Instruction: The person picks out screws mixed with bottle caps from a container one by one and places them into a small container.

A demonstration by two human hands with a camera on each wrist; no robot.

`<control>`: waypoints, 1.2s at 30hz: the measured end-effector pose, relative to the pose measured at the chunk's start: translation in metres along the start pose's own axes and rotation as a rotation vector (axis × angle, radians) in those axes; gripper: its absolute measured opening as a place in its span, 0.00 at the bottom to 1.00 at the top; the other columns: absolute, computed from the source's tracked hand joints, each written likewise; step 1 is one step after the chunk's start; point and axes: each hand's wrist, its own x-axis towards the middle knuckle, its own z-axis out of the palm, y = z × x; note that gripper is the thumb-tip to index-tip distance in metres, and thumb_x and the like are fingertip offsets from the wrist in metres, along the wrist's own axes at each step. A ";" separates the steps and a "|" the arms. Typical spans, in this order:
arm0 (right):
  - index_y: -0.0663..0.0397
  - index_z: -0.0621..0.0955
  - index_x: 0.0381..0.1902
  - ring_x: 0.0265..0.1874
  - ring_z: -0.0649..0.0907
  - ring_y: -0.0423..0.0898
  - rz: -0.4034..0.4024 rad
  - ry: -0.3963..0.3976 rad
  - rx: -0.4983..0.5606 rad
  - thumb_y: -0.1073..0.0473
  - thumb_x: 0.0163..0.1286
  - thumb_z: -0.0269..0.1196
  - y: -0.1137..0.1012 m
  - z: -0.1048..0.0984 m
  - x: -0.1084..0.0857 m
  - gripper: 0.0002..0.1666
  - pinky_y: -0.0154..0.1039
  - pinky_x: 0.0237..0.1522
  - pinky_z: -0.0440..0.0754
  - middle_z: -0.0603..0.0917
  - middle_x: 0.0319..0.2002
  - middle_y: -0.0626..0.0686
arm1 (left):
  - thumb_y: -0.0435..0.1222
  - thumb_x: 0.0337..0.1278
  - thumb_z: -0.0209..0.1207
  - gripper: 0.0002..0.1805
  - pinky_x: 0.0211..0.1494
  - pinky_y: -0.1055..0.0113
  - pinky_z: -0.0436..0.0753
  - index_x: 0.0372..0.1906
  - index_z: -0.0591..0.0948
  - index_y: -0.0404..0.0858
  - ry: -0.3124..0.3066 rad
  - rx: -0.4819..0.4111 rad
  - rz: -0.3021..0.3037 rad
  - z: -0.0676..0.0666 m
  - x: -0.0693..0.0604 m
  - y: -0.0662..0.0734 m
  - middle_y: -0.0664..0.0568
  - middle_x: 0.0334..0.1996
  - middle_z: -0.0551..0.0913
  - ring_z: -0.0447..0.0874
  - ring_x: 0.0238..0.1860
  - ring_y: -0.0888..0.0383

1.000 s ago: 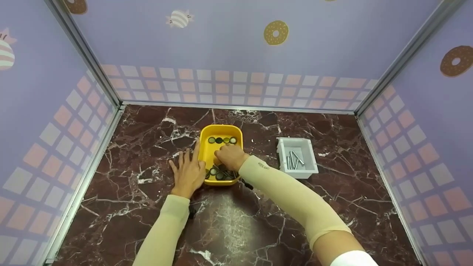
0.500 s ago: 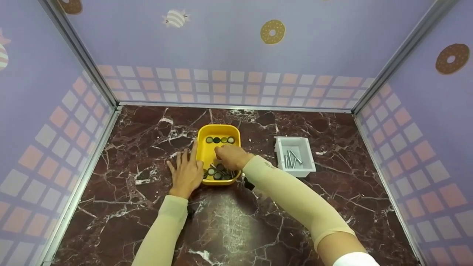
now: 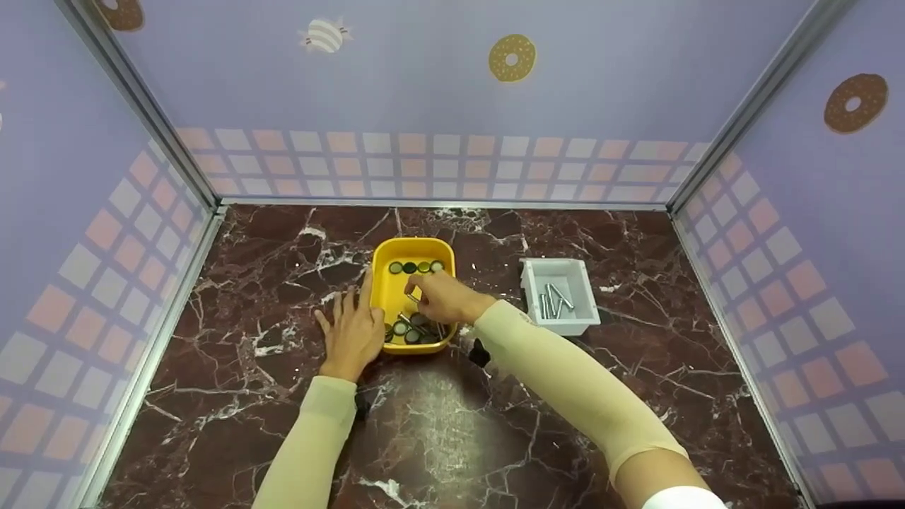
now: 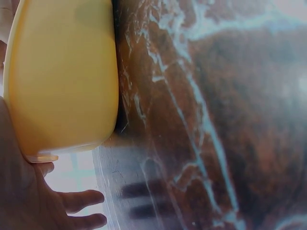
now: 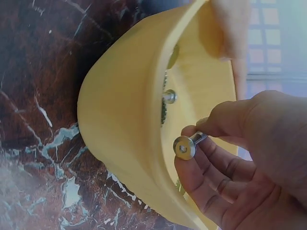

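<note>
Hex-socket bolt point(image 5: 184, 147) being pinched between thumb and fingers of right hand point(image 3: 447, 297), above middle of yellow tub point(image 3: 413, 245). Left hand point(image 3: 353, 339) resting spread-fingered against tub's side at eight o'clock, gripping nothing. Bottle caps point(image 3: 410, 268) lining twelve-o'clock end; mixed heap point(image 3: 412, 336) lying at six. White box point(image 3: 569, 329) holding loose bolts point(image 3: 563, 297) at three. Firm shank pinch, ample rim clearance probably serving best.

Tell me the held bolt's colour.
The bolt is silver; the right wrist view shows it best.
</note>
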 end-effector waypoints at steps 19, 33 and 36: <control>0.60 0.88 0.70 0.49 0.97 0.57 0.101 0.067 0.213 0.65 0.83 0.69 0.011 -0.013 -0.025 0.21 0.51 0.53 0.98 0.96 0.52 0.63 | 0.45 0.91 0.37 0.41 0.92 0.13 0.32 1.00 0.44 0.60 -0.018 0.006 -0.008 0.000 -0.001 0.004 0.29 0.93 0.61 0.47 0.96 0.23; 0.54 0.89 0.71 0.52 0.96 0.55 0.122 0.105 0.298 0.61 0.84 0.73 0.030 -0.028 -0.047 0.21 0.49 0.59 0.98 0.97 0.55 0.62 | 0.45 0.91 0.36 0.41 0.91 0.13 0.32 1.00 0.45 0.58 -0.009 -0.021 0.000 -0.001 -0.002 0.001 0.29 0.92 0.63 0.47 0.96 0.22; 0.54 0.90 0.70 0.51 0.96 0.55 0.122 0.127 0.310 0.63 0.82 0.73 0.034 -0.032 -0.053 0.22 0.52 0.61 0.97 0.96 0.54 0.62 | 0.45 0.91 0.36 0.41 0.91 0.13 0.31 1.00 0.45 0.58 -0.009 -0.021 -0.003 -0.002 -0.002 0.001 0.29 0.92 0.63 0.47 0.96 0.22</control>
